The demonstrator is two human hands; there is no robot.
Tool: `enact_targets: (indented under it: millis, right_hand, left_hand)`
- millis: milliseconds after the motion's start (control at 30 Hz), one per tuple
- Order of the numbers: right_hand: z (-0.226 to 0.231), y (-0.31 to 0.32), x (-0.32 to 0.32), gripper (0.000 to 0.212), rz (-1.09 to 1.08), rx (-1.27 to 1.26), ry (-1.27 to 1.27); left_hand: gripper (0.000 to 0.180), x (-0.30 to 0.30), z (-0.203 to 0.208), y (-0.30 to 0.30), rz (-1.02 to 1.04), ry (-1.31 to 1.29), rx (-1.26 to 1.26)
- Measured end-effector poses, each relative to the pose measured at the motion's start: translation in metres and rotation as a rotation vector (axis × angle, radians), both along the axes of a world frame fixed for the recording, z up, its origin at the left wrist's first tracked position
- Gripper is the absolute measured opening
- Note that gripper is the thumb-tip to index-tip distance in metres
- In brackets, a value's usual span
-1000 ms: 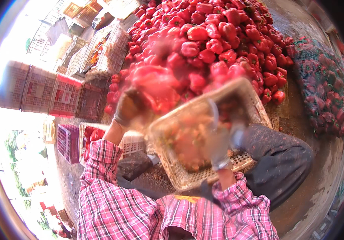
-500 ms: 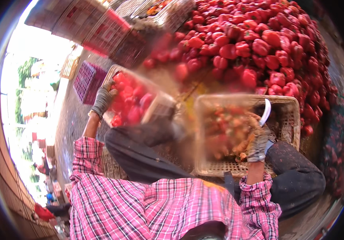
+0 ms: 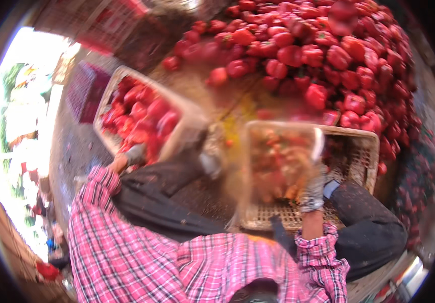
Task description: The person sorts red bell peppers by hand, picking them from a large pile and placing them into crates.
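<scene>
Peppers (image 3: 137, 112) in pale crate (image 3: 191, 122), just past left hand (image 3: 134, 154)

Lie forward of the left grip, heaped away from the body, beside the glove and perhaps touching it. Cannot tell whether that grip stands spread or pressed together, owing to blur along the near side of the crate. Cannot fix a long axis for the heap either, with the bent leg (image 3: 169, 202) across the near corner and the crate turned askew to the body. Clearly nearer to the left hand than to the right hand (image 3: 312, 191), well apart, over a second crate (image 3: 265, 216) holding orange-red scraps (image 3: 283, 174). At that right grip, apparently curled around the base of a pale curved blade (image 3: 319, 144); no handle visible.

Look glossy, bright red, plump and lobed, jumbled at mixed angles, smeared by blur toward the right wall. Match in colour the large pile (image 3: 339, 58) ahead.
</scene>
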State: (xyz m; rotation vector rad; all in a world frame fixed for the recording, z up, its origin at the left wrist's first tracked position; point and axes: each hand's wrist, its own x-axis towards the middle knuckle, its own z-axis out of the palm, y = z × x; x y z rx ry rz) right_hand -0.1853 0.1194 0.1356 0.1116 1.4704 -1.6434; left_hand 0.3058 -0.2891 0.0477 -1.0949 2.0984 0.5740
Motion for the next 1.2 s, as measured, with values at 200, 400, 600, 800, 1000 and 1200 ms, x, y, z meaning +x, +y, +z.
enact_targets:
  millis: [200,400,600,800,1000,1200]
  right_hand:
    - [-0.050,0.008,-0.007,0.012,0.034,0.027,0.202]
    - [-0.029,0.009,-0.018,0.014,-0.023,0.083,0.171]
    - [-0.020,0.016,-0.031,0.016,-0.109,0.111,0.057]
    - [-0.023,0.024,-0.029,0.019,-0.201,0.007,-0.062]
    - [-0.017,0.030,-0.038,0.034,-0.266,0.037,0.017]
    - [0.010,0.023,-0.031,0.056,0.449,0.541,0.735]
  left_hand:
    - [0.014,-0.137,0.060,-0.004,0.156,-0.166,0.264]
    - [0.031,-0.427,0.046,0.071,0.497,0.642,0.620]
    - [0.058,-0.610,-0.126,0.135,0.304,0.623,0.731]
    - [0.044,-0.586,-0.208,0.077,-0.066,0.983,0.750]
    - [0.051,-0.579,-0.023,0.136,-0.122,1.225,0.869]
    - [0.083,-0.499,0.111,0.225,0.389,1.188,0.931]
